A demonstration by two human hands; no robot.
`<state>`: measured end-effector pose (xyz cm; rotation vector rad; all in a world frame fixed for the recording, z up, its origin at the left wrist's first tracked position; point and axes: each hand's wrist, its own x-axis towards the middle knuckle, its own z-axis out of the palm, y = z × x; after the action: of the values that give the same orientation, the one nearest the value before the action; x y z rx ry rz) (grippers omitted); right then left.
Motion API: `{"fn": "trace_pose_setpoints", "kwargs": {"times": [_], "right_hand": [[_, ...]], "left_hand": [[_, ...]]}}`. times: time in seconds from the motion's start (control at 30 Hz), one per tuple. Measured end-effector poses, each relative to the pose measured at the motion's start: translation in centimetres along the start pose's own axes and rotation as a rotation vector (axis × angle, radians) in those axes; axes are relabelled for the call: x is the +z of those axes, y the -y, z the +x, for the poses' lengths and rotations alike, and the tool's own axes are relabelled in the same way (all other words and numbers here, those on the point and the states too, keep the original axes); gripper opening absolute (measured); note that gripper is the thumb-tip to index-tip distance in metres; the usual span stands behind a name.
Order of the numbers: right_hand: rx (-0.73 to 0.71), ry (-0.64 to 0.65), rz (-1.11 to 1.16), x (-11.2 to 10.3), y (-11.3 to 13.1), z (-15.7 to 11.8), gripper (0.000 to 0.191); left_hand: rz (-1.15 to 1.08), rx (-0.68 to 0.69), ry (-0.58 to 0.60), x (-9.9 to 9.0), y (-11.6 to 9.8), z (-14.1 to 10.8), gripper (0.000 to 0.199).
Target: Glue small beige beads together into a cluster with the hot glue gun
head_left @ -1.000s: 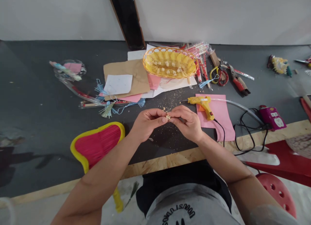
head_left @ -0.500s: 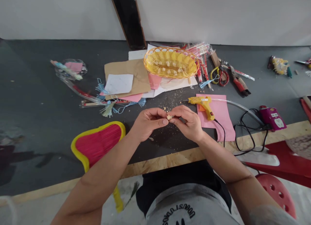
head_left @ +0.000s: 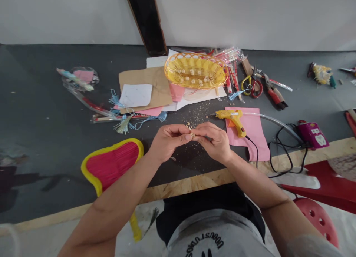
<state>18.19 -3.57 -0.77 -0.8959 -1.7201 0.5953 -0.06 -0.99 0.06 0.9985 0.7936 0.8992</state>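
Between the fingertips of both hands is a small pale, bumpy piece (head_left: 193,135), largely covered by the fingers; I cannot tell its exact kind. My left hand (head_left: 172,140) is closed in a pinch on its left side. My right hand (head_left: 213,140) pinches it from the right. Pale crumbs (head_left: 196,114) lie scattered on the dark table just beyond the fingers. Farther back, a yellow woven basket (head_left: 169,70) holds several similar pale pieces. To the right of my right hand lies a yellow glue gun (head_left: 236,120), partly on a pink sheet (head_left: 254,136).
A red fan with yellow edging (head_left: 112,162) lies beside my left forearm. Brown and white papers (head_left: 161,88) and tassels (head_left: 125,124) are at the back left. Scissors (head_left: 253,84) and red-handled pliers (head_left: 274,94) lie right of the basket. A purple power socket (head_left: 313,134) trails black cable. A phone (head_left: 147,22) leans on the wall.
The fingertips have shifted slightly around the pale piece, and less of it shows now. Both hands stay in nearly the same spot. Other things on the table have not moved.
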Motion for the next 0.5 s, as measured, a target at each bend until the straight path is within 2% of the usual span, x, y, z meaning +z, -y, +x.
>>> {"fn": "trace_pose_setpoints", "kwargs": {"times": [0.17, 0.37, 0.5], "right_hand": [[0.023, 0.005, 0.014, -0.01, 0.10, 0.13, 0.014], [0.076, 0.020, 0.019, -0.22, 0.31, 0.24, 0.037], [0.060, 0.025, 0.006, -0.37, 0.42, 0.39, 0.016]], "left_hand": [[-0.048, -0.028, -0.017, 0.14, -0.03, 0.18, 0.021], [-0.168, -0.097, -0.089, 0.26, 0.06, 0.42, 0.030], [-0.084, -0.087, -0.064, 0.16, 0.24, 0.39, 0.028]]}}
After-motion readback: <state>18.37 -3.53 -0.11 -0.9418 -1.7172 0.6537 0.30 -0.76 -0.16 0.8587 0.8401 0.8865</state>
